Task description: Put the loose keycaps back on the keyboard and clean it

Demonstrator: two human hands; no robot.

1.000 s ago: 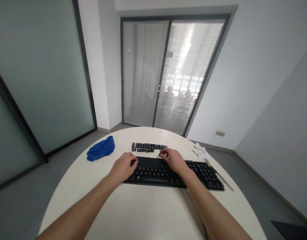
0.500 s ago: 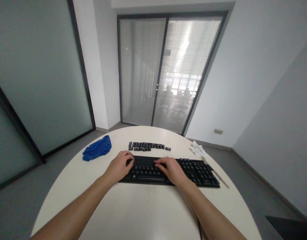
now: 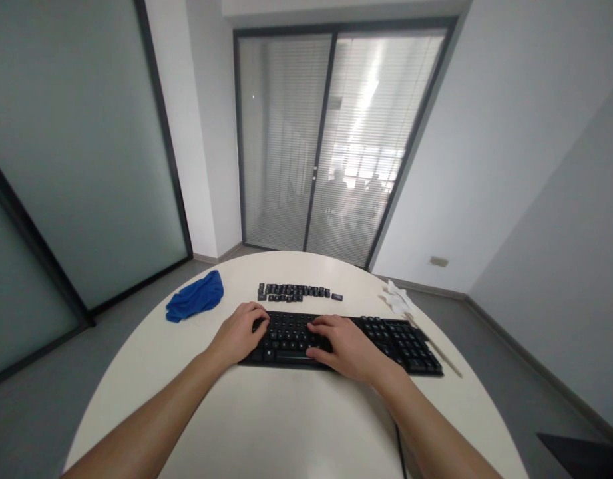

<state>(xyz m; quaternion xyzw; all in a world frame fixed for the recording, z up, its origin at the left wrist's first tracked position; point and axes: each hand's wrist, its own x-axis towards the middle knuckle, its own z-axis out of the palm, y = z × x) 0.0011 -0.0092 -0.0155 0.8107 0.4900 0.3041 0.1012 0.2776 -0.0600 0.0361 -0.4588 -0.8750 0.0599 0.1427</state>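
Note:
A black keyboard [image 3: 291, 340] lies on the round table, with bare gaps in its upper rows where keycaps are off. My left hand [image 3: 239, 332] grips the keyboard's left end, its fingers curled over the edge and its thumb bent inward. Over the middle keys rests my right hand [image 3: 343, 342], thumb spread away from the fingers and close to the space bar. I see nothing held in it. Just behind the keyboard, loose black keycaps [image 3: 291, 291] stand in two rough rows, with a longer keycap [image 3: 337, 297] at their right end.
A crumpled blue cloth [image 3: 195, 297] lies at the table's left. On the right are a white cloth-like piece [image 3: 399, 298] and a thin stick [image 3: 443, 352] beside the keyboard. The keyboard cable [image 3: 401, 449] runs toward me over the pale tabletop [image 3: 266, 422].
My right thumb has moved down and apart from the fingers, toward the space bar. My left hand stays at the keyboard's left end.

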